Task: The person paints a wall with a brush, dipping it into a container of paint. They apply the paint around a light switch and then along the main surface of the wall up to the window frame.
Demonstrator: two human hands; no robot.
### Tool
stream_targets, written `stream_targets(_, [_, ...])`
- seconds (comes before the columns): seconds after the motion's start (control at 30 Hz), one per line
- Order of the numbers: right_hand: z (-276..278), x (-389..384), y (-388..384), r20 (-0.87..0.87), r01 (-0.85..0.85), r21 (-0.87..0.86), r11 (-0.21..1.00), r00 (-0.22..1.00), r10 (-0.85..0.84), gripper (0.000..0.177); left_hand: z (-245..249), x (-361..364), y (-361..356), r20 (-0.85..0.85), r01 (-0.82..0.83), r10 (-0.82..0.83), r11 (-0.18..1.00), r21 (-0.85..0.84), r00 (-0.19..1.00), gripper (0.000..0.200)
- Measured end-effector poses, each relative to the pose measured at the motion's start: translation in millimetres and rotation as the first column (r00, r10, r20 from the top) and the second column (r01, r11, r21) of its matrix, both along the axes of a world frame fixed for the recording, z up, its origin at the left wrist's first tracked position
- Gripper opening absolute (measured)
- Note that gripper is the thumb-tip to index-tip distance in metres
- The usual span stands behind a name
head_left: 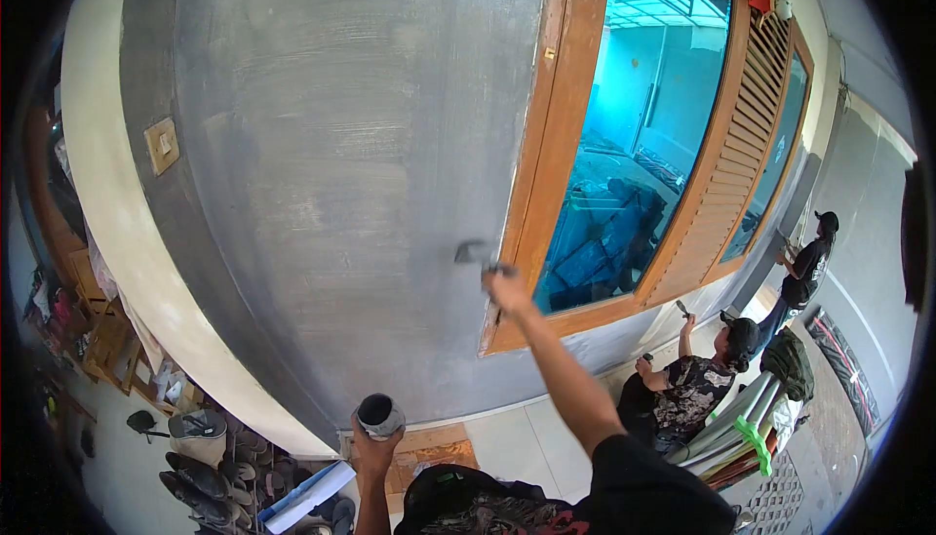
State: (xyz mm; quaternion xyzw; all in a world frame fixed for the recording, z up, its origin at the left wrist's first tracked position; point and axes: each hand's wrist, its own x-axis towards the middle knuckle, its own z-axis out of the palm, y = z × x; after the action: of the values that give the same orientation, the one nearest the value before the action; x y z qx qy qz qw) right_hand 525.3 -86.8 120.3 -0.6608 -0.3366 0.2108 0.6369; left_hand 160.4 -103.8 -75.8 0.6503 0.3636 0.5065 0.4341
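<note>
My right hand [507, 291] is closed around the handle of a paintbrush [472, 253]. The wide head of the brush, a little blurred, lies over the grey wall [341, 174] just left of the wooden window frame [534, 145]. Streaky grey coating covers this wall, with lighter patches around its middle. Low down, my left hand [373, 452] grips a small grey-smeared cup [380, 416], held upright with a dark opening facing me.
Left of the wall are a light switch [163, 146] and a cream column edge [107, 135]. Shoes [200, 486] and a blue-white box [307, 498] lie at lower left. On the right, one person [697, 389] crouches with a tool; another person [807, 272] stands beyond, near bundled poles [726, 447].
</note>
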Motion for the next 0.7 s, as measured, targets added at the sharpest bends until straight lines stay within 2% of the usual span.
stream_targets(0.03, [39, -3, 0, 0.002, 0.015, 0.015, 1.000, 1.000, -0.015, 0.013, -3, -2, -1, -0.026, -0.033, 0.034, 0.999, 0.039, 0.999, 0.077])
stream_targets(0.1, [99, 4, 3, 0.141, -0.037, 0.103, 0.994, 0.990, 0.023, 0.012, 4, -3, -7, -0.034, -0.046, 0.046, 0.999, -0.010, 0.998, 0.077])
stream_targets(0.17, [173, 3, 5, 0.208, -0.018, 0.188, 0.982, 0.978, -0.022, 0.013, 4, 2, -4, -0.010, -0.064, 0.064, 0.997, -0.048, 0.998, 0.077])
stream_targets(0.23, [259, -6, 8, 0.318, 0.033, 0.278, 0.960, 0.940, -0.124, 0.014, -4, 3, 0, 0.012, -0.018, 0.018, 1.000, 0.009, 1.000, 0.077])
stream_targets(0.3, [344, -1, 25, 0.444, 0.006, 0.319, 0.948, 0.882, -0.155, 0.014, -3, 5, -2, 0.024, -0.022, 0.022, 1.000, 0.009, 0.999, 0.078])
stream_targets(0.33, [385, -13, 26, 0.438, -0.108, 0.436, 0.894, 0.893, -0.105, 0.017, -2, 5, -2, 0.024, -0.020, 0.020, 1.000, 0.005, 1.000, 0.078])
stream_targets(0.37, [423, -31, 21, 0.468, -0.078, 0.449, 0.890, 0.869, -0.160, 0.016, 1, 6, -3, 0.028, -0.024, 0.023, 1.000, 0.014, 0.999, 0.078])
stream_targets(0.43, [490, -26, 30, 0.477, -0.095, 0.344, 0.934, 0.875, -0.086, 0.013, 6, 9, -7, 0.069, -0.008, 0.012, 0.998, -0.054, 0.998, 0.078])
stream_targets(0.47, [503, -34, 24, 0.478, -0.100, 0.350, 0.932, 0.874, -0.085, 0.013, 7, 11, -7, 0.071, -0.013, 0.017, 0.999, -0.048, 0.997, 0.078])
stream_targets(0.53, [520, -53, 16, 0.561, -0.288, 0.479, 0.829, 0.827, -0.037, 0.018, 8, 12, -6, 0.094, -0.001, 0.006, 0.999, -0.051, 0.996, 0.077])
stream_targets(0.57, [518, -59, 14, 0.562, -0.293, 0.483, 0.825, 0.827, -0.035, 0.018, 9, 11, -5, 0.095, -0.007, 0.011, 0.999, -0.046, 0.995, 0.077])
stream_targets(0.63, [510, -69, 12, 0.474, -0.182, 0.562, 0.807, 0.871, -0.134, 0.015, 10, 10, -4, 0.107, 0.019, -0.015, 0.999, -0.032, 0.994, 0.077])
stream_targets(0.7, [501, -70, 22, 0.504, -0.192, 0.552, 0.811, 0.852, -0.141, 0.013, 14, 7, -2, 0.094, 0.001, 0.001, 1.000, -0.024, 0.996, 0.076])
